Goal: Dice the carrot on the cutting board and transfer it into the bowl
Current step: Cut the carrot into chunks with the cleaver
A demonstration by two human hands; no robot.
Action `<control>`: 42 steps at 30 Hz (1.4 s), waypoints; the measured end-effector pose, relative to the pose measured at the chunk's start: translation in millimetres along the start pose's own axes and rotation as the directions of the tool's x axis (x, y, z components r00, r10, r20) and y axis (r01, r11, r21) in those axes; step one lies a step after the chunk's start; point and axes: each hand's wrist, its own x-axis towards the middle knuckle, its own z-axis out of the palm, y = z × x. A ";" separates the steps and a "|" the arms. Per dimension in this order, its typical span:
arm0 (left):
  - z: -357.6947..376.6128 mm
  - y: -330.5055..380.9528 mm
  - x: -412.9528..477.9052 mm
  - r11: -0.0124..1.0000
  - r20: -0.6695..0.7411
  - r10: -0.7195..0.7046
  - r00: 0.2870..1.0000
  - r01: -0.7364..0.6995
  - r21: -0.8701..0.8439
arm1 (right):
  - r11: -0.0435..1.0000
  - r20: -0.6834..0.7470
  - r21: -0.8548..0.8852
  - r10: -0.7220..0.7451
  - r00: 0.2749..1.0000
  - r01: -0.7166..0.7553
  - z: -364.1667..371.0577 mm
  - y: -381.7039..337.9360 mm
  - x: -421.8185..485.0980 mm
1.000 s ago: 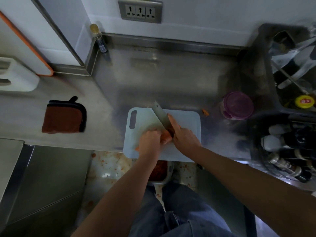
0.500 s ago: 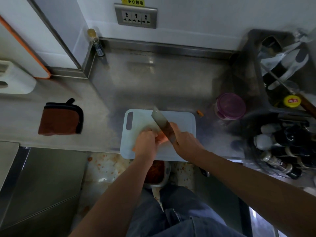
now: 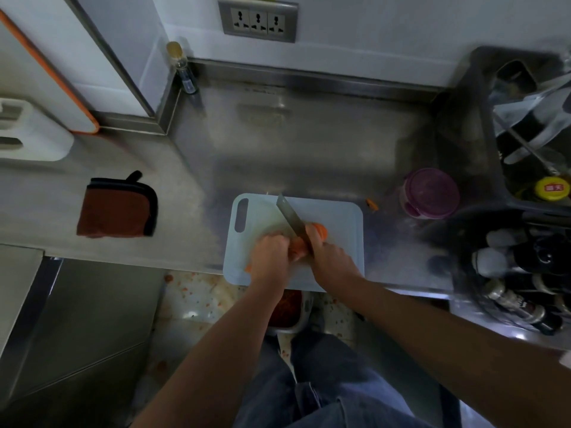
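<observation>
An orange carrot (image 3: 319, 229) lies across the pale blue cutting board (image 3: 336, 217) at the counter's front edge. My left hand (image 3: 270, 256) grips the carrot's near part, fingers curled over it. My right hand (image 3: 332, 262) holds the handle of a cleaver (image 3: 289, 216), whose blade slants up-left and sits across the carrot. A cut-off carrot piece lies just right of the blade. Below the board's front edge, a bowl (image 3: 304, 313) of diced carrot shows between my forearms, mostly hidden.
A purple-lidded jar (image 3: 431, 193) stands right of the board, with a carrot scrap (image 3: 372, 204) beside it. A rack of bottles (image 3: 519, 273) fills the right. A brown pot holder (image 3: 117, 206) lies at the left. Carrot bits litter the floor (image 3: 200, 298).
The cleaver has come down across the carrot, and a piece now lies apart on the blade's right. My left hand stays on the carrot.
</observation>
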 end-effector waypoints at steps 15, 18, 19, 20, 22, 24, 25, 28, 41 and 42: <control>-0.7 -0.3 0.7 0.998 0.009 -0.016 1.000 0.016 -0.055 | 0.994 -0.068 0.048 -0.092 0.993 0.095 -26.5 0.7 -7.7; -1.5 0.6 -1.2 0.998 -0.011 -0.013 1.000 0.013 -0.064 | 0.997 -0.038 0.042 -0.071 0.997 0.072 -22.3 2.7 -9.5; -1.4 0.5 -1.7 0.997 -0.015 -0.009 1.000 0.008 -0.074 | 0.997 -0.030 0.047 -0.065 0.997 0.066 -22.0 2.8 -10.5; -2.1 0.9 -1.8 0.996 -0.019 -0.008 1.000 0.007 -0.084 | 0.997 -0.020 0.054 -0.058 0.998 0.059 -21.1 3.1 -11.2; -3.1 2.1 -1.5 0.996 -0.017 -0.015 1.000 0.013 -0.089 | 0.996 -0.008 0.068 -0.054 0.999 0.054 -19.3 3.3 -12.6; -3.6 2.9 -1.7 0.996 -0.011 -0.017 1.000 0.016 -0.090 | 0.997 0.004 0.057 -0.044 0.999 0.043 -17.2 2.3 -11.3; -3.6 2.5 -1.7 0.995 -0.013 -0.015 1.000 0.014 -0.098 | 0.998 0.012 0.052 -0.030 0.999 0.030 -15.6 0.8 -10.0; -2.6 -0.1 -1.8 0.999 -0.037 0.004 0.999 -0.006 -0.054 | 0.998 0.014 0.058 -0.006 1.000 0.006 -8.8 -2.5 -5.1; -1.0 -4.5 -6.3 0.999 -0.027 0.053 0.998 -0.053 -0.005 | 0.992 -0.090 0.112 -0.041 0.995 0.051 -17.0 -5.2 5.0; -0.4 -6.7 -8.3 0.998 -0.038 0.054 0.998 -0.053 0.021 | 0.992 -0.107 0.113 -0.050 0.993 0.062 -20.3 -5.1 3.0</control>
